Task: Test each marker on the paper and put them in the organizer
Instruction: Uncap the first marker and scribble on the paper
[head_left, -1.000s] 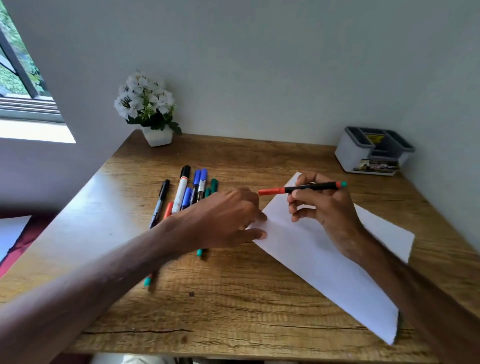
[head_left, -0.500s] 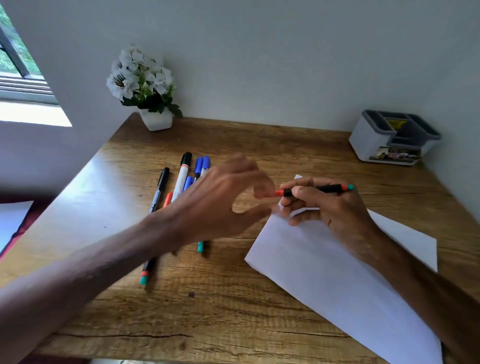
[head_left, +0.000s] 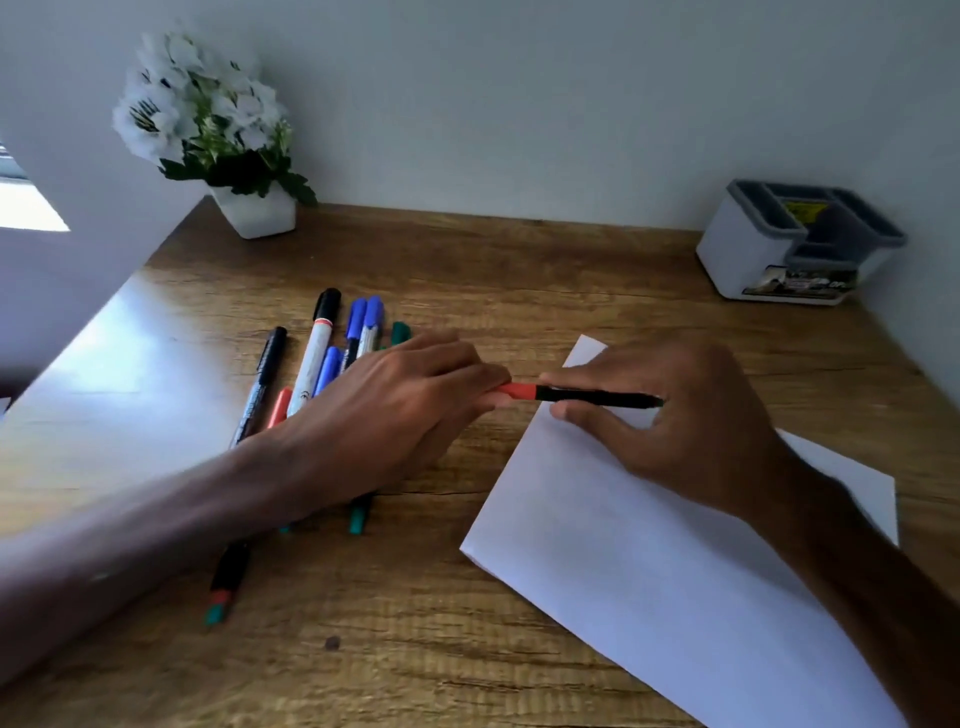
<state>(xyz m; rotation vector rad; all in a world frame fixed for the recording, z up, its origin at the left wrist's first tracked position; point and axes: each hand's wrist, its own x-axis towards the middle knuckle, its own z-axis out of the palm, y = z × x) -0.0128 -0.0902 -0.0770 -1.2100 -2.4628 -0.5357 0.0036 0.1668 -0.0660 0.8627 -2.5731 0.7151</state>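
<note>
Your left hand (head_left: 395, 415) reaches in from the near left and pinches the red cap (head_left: 519, 391) of a marker (head_left: 592, 397) between its fingertips. Your right hand (head_left: 691, 415) curls around the black barrel of the same marker, thumb underneath and fingers over the top. The marker lies roughly level, running left to right between your two hands, just above the far left corner of the paper (head_left: 623, 561). You cannot tell from here whether the cap is seated or already loosened.

The paper lies flat and at an angle on the right half of the desk (head_left: 467, 270), with your right forearm across it.

The loose markers (head_left: 317, 353) lie in a bunch on the left of the desk: black, blue, green and red-capped ones, side by side and partly hidden under your left hand and forearm. The organizer (head_left: 748, 254) stands at the far right corner of the desk, well apart from your hands, its grey compartments open at the top. A potted plant (head_left: 260, 213) with white flowers stands at the far left, against the wall (head_left: 519, 104).
</note>
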